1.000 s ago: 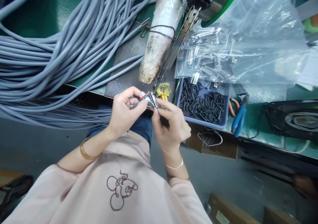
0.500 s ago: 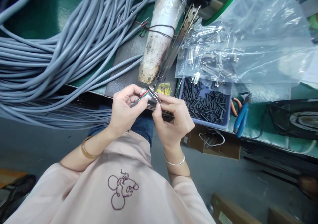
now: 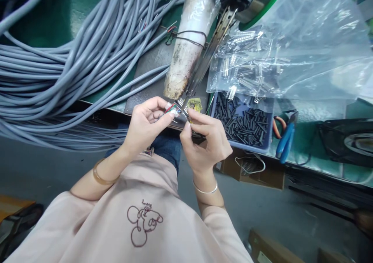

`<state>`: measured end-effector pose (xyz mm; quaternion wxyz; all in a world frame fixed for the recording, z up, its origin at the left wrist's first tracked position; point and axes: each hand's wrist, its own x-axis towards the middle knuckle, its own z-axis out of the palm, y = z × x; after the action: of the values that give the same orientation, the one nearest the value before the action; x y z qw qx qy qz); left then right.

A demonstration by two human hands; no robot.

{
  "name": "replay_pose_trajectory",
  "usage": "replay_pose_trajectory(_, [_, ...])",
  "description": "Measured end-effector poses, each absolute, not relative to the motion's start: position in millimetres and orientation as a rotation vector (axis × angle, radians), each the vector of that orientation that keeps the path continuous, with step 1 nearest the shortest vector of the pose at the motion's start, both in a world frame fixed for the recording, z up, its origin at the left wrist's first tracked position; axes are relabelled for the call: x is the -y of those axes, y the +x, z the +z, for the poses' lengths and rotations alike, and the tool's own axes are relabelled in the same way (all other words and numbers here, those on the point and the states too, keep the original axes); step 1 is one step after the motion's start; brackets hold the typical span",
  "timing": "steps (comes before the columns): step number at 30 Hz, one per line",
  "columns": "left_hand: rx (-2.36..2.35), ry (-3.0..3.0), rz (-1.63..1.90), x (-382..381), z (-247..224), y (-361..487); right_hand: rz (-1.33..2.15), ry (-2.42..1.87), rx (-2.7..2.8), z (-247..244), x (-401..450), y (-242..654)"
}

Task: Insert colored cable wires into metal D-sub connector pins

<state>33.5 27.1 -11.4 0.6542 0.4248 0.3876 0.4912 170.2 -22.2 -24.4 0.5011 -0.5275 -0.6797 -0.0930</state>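
Note:
My left hand is closed in a pinch on the thin coloured wires, red and green among them, at the end of a cable. My right hand pinches one end of a small metal pin connector between thumb and fingers. The wire ends meet the connector's pins between my two hands. Just above them, the tip of a soldering iron points down at the pins. Exactly which pin it touches is too small to tell. A whitish, scorched tube ends close over the connector.
Thick bundles of grey cable cover the bench's left side. Right of my hands stand a blue tray of short black sleeves and a clear bag with metal connectors. Pliers lie beside the tray. A solder spool is at the back.
The view has shifted slightly. My right hand and the connector have moved a little right and down, and the iron's tip now overlaps the pins nearer the wire ends.

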Motion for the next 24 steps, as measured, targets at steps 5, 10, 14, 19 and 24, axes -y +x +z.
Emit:
replay_pose_trajectory(5, [-0.915,0.925,0.980,-28.9,-12.8,28.4,0.059,-1.317,1.581,-23.9,24.6,173.6])
replay_pose_trajectory(10, [-0.941,0.944,0.981,-29.2,-10.1,27.2,0.076,-1.326,1.572,-23.7,24.9,175.7])
replay_pose_trajectory(14, [-0.933,0.957,1.022,-29.4,-7.3,28.6,0.000,-1.307,1.584,-24.2,23.1,175.8])
replay_pose_trajectory(19, [-0.924,0.980,1.045,-29.8,-5.7,29.6,-0.086,-1.272,1.600,-23.6,21.2,174.4])
replay_pose_trajectory(24, [-0.896,0.978,1.062,-30.1,-5.7,30.1,-0.181,-1.276,1.615,-25.6,20.7,173.6])
